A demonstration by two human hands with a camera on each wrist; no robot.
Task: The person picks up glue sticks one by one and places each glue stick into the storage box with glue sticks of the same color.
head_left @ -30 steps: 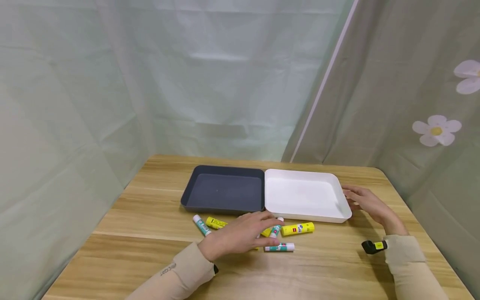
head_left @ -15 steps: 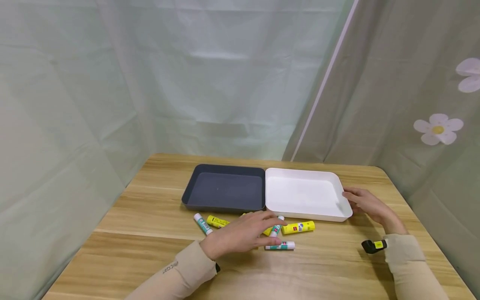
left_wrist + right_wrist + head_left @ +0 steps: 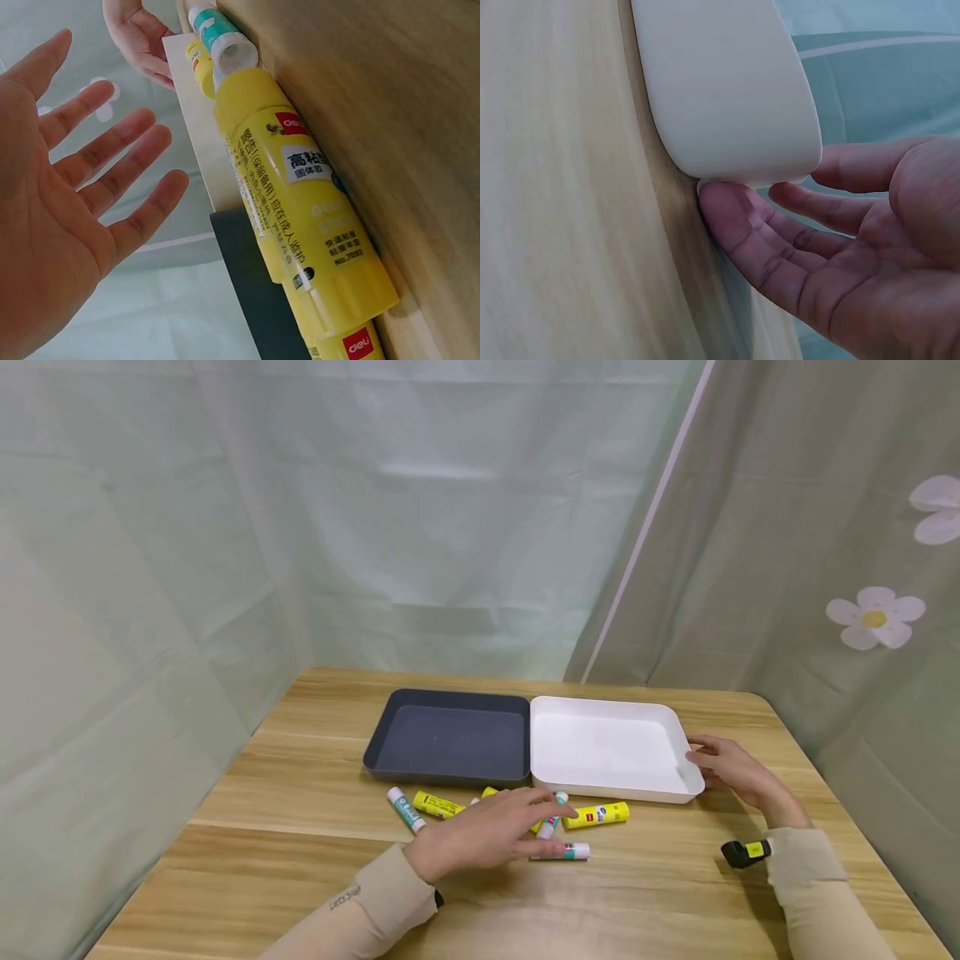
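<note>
My left hand point(image 3: 487, 835) hovers over several scattered glue sticks with its fingers spread, and it grips nothing. In the left wrist view a large yellow glue stick point(image 3: 304, 199) lies beside that hand, apart from the fingers. A white-and-teal glue stick point(image 3: 406, 809) lies to its left, and a yellow glue stick point(image 3: 597, 815) to its right. The hand covers parts of others. My right hand point(image 3: 738, 777) is at the right end of the white tray point(image 3: 607, 747). Its loosely bent fingertips point(image 3: 724, 214) touch the tray's outer end wall.
A dark grey tray point(image 3: 453, 739) stands edge to edge with the white one, on its left. Both sit behind the glue sticks on a wooden table point(image 3: 300, 827). Pale curtains point(image 3: 465, 527) hang behind the table and at its sides.
My right hand has come in against the white tray's end wall. The left hand has shifted very slightly above the glue sticks. Trays and glue sticks stay put.
</note>
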